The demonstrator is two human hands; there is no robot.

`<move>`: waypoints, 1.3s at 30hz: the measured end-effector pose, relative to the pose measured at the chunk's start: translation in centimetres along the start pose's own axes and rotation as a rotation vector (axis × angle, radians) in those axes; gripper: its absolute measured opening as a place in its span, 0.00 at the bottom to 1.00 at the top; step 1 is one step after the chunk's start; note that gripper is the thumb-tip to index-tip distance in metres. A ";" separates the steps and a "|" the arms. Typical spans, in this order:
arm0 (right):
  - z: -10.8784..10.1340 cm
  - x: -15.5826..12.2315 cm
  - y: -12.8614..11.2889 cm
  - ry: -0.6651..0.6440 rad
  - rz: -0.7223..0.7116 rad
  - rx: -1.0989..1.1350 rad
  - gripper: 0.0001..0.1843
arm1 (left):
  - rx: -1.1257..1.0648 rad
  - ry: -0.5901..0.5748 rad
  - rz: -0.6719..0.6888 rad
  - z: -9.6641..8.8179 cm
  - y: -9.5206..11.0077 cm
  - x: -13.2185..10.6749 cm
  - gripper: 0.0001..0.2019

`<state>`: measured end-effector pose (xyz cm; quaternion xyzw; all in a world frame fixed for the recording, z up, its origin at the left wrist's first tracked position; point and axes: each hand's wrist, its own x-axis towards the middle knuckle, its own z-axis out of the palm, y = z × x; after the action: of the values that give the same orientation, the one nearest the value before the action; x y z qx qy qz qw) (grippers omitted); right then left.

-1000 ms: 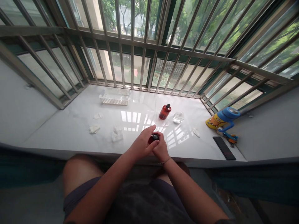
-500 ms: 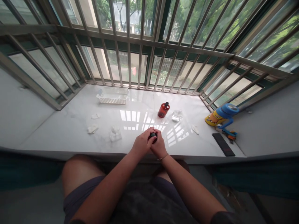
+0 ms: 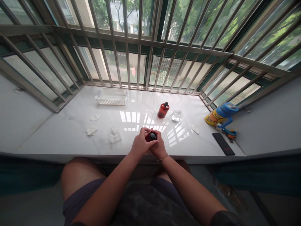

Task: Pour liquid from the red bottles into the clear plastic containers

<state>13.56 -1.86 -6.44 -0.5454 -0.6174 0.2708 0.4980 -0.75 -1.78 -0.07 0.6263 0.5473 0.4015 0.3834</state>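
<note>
A barred window (image 3: 141, 47) fills the top half of the frame, with green trees (image 3: 103, 12) showing beyond its metal bars. Below it runs a wide white stone sill (image 3: 58, 135). Along the bottom of the frame are the person's dark shorts (image 3: 82, 196) and a bare knee (image 3: 78, 171), just below the sill's front edge.

The left hand (image 3: 142, 142) and right hand (image 3: 160, 147) meet on the sill near its front edge, just below the middle of the frame. Between them is what looks like a small red bottle (image 3: 149, 137) with a black cap (image 3: 152, 136), though the hands hide most of it. The fingers of both hands are pressed together and curl around it from either side, and some left fingers lie across the right hand. The exact fingertip grip is hidden. A thin bracelet (image 3: 162, 159) circles the right wrist.

Farther back, a white plastic basket (image 3: 111, 97) sits at the upper left of the sill. A taller red bottle (image 3: 163, 110) stands upright near the middle, just beside a see-through block (image 3: 177, 115). To the right, a blue and yellow cup (image 3: 215, 118) leans beside a black phone (image 3: 223, 143), with a small blue and orange toy (image 3: 229, 135) between them. Crumpled white tissues (image 3: 114, 135) lie left of the hands, and another tissue (image 3: 194, 129) lies to their right.
</note>
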 end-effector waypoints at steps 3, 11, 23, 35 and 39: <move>0.1 0.0 0.1 -0.004 -0.011 0.013 0.31 | -0.055 -0.110 0.103 -0.7 -0.3 -0.1 0.37; 0.1 0.0 0.2 0.003 -0.015 0.026 0.33 | -0.076 -0.074 0.036 -0.5 -0.4 -0.1 0.32; 0.2 0.0 0.3 -0.002 -0.014 0.037 0.34 | -0.102 -0.108 0.055 -0.4 -0.2 -0.4 0.30; 0.2 0.0 0.3 0.001 -0.015 0.037 0.33 | -0.061 -0.111 0.111 -0.6 0.1 -0.5 0.30; 0.2 0.0 0.3 0.002 -0.015 0.033 0.36 | -0.072 -0.135 0.077 -1.0 0.7 -0.3 0.22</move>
<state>13.53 -1.71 -6.81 -0.5326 -0.6165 0.2766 0.5097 -1.45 -2.06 0.97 0.6583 0.4808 0.3923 0.4261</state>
